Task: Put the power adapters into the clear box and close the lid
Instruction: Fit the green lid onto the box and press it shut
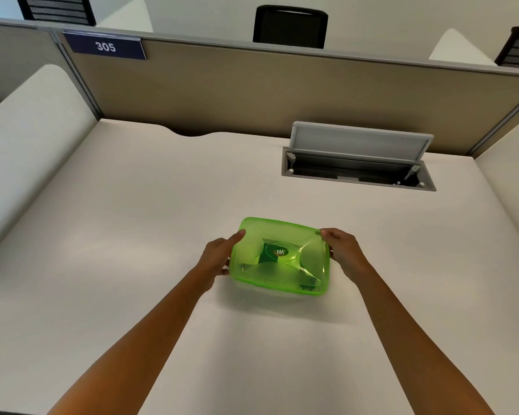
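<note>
A clear box with a translucent green lid [280, 256] sits on the white desk [132, 235], a little right of centre. The lid lies on top of the box and carries a round label in its middle. Dark shapes show through the lid; I cannot tell what they are. My left hand [218, 257] grips the box's left side, with the thumb on the lid's far-left corner. My right hand [343, 250] grips the right side, fingertips at the lid's far-right corner.
An open cable hatch [358, 163] with its grey flap raised is set into the desk behind the box. A beige partition [252, 94] with a "305" sign [106, 47] backs the desk. White side dividers stand left and right. Chairs show beyond.
</note>
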The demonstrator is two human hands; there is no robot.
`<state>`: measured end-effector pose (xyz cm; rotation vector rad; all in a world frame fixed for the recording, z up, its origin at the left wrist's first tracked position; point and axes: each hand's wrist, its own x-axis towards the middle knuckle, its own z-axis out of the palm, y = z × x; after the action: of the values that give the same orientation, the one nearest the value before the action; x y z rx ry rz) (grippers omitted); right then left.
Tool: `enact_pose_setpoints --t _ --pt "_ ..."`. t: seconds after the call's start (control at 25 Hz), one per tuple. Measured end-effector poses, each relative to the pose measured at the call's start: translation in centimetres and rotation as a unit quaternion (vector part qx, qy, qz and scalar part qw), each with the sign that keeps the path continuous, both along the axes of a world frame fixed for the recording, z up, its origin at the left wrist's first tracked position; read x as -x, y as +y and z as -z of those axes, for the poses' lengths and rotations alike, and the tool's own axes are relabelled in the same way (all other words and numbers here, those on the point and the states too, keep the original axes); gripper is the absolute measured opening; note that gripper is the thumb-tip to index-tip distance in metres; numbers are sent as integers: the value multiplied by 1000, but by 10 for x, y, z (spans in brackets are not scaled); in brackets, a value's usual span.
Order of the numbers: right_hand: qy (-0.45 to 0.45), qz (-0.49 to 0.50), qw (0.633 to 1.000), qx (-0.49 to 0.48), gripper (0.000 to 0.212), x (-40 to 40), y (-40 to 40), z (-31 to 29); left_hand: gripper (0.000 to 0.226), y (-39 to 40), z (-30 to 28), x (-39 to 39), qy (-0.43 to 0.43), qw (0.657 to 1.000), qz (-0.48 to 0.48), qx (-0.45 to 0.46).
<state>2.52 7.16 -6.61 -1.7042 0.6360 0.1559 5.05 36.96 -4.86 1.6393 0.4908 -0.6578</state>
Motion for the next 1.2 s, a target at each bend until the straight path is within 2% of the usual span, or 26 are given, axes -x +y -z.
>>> enact_pose_setpoints --t 0.08,0.24,0.56,0.72,0.8,0.88,0.96,1.0,1.08,1.2 --pt "-5 -5 1000 8 15 -4 -2 3 58 -21 -7 -20 -53 997 -27 -40" --pt "-6 4 1000 -3 17 -3 0 6 55 -45 -5 -34 -128 978 -6 -168" --pt "33 69 994 -72 23 3 9 8 52 -44 4 -39 -140 987 -25 -81" --pt "25 100 993 -61 17 -1 14 3 47 -43 10 -42 -141 988 -28 -57" --pt "16 102 994 -28 17 2 18 -3 51 -43 9 -40 -153 985 -33 -76" --pt "-33 97 990 99 15 10 27 -9 45 -44 4 -35 -213 961 -23 -176" --pt "-94 43 951 292 22 20 43 -13 40 -46 4 -25 -318 889 41 -328" --pt "-116 -7 930 350 32 25 52 -15 47 -50 4 -18 -360 855 90 -361" --pt "-119 -107 900 406 49 32 70 -13 62 -58 6 0 -386 817 197 -380" --pt "-113 -154 860 473 63 42 80 -7 73 -57 12 13 -385 790 272 -391"
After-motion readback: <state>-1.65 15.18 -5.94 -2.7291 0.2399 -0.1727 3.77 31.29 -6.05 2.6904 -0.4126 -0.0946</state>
